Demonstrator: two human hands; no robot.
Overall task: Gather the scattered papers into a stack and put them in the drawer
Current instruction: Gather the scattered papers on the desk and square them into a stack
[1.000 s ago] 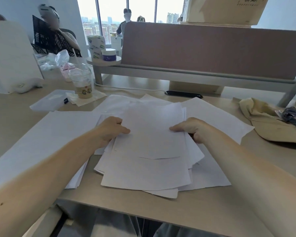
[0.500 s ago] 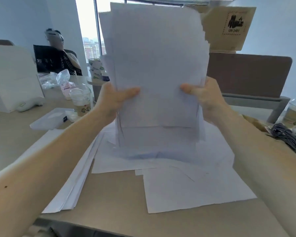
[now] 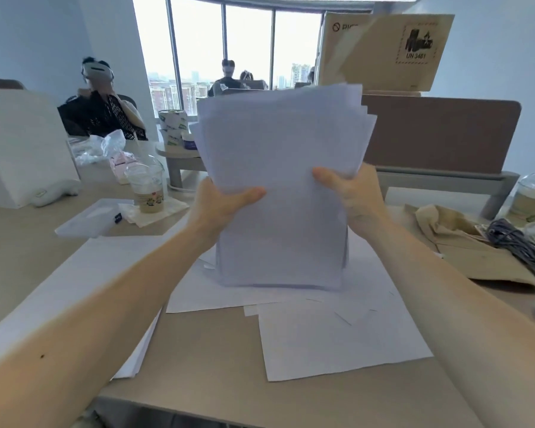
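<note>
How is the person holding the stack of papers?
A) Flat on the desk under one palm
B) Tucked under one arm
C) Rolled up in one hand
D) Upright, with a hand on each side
D: the left hand and right hand grip the stack at its two sides, and it stands upright over loose sheets on the desk.

Your left hand (image 3: 220,205) and right hand (image 3: 352,196) flank the upright stack (image 3: 284,180), its lower edge on loose sheets (image 3: 337,335) on the desk (image 3: 213,381); cup (image 3: 147,193) to your left, cable bundle (image 3: 516,242) (atop a bag (image 3: 464,251)) to your right.
</note>
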